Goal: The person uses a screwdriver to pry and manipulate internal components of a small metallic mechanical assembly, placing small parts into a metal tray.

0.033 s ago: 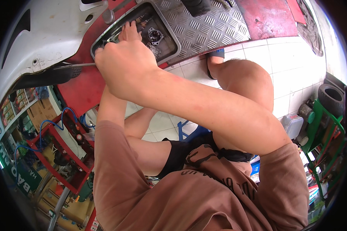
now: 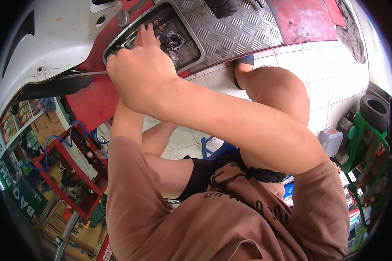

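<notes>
My right hand (image 2: 140, 68) is closed in front of the near left side of a grey tray (image 2: 197, 48). A thin metal rod (image 2: 89, 74) runs left from this fist; its grip end is hidden by the hand. Partly behind the right hand, my left hand (image 2: 147, 38) reaches into the tray with its fingers apart, over small metal parts. No held thing shows between those fingers. To their right in the tray lies a round metal flange (image 2: 175, 41) with a hole in its middle. Below it sits another shiny metal part (image 2: 174, 55), and small brownish parts (image 2: 162, 24) lie farther back.
The tray stands on a red platform with a treaded metal plate (image 2: 231, 32). A white vehicle panel (image 2: 56, 39) rises at the left. Below it is a red metal frame (image 2: 59, 158) with a blue hose (image 2: 52, 138). At the right are a tyre (image 2: 373, 108) and a green rack (image 2: 370, 143).
</notes>
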Action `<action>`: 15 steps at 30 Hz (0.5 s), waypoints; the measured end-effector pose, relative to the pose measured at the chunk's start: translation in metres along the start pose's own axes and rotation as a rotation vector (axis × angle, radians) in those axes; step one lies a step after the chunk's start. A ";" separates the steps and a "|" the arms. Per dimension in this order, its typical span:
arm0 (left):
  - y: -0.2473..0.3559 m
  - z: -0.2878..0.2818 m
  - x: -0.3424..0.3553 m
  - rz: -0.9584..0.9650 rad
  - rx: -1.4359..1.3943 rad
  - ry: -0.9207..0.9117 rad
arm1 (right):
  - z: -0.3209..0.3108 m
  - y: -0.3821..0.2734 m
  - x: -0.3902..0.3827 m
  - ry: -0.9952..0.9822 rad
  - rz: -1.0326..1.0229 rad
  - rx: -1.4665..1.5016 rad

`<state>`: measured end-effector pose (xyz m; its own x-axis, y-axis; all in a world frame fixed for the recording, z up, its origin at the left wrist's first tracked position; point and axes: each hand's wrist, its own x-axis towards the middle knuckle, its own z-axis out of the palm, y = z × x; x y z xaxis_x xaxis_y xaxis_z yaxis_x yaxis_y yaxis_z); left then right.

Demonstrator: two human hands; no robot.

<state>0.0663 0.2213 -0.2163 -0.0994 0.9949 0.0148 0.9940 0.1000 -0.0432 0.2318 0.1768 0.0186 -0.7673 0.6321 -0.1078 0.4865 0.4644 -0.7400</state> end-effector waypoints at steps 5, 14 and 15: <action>0.007 -0.008 -0.002 -0.143 -0.122 -0.038 | 0.004 -0.006 0.000 -0.012 -0.014 0.008; -0.012 0.007 -0.040 -0.179 -0.405 -0.256 | 0.019 -0.020 0.003 -0.105 -0.030 0.001; -0.006 0.007 -0.046 -0.145 -0.439 -0.234 | 0.016 -0.020 0.002 -0.108 -0.030 0.004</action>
<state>0.0650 0.1748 -0.2237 -0.1949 0.9520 -0.2361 0.8892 0.2732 0.3671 0.2139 0.1588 0.0220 -0.8222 0.5473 -0.1565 0.4613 0.4795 -0.7465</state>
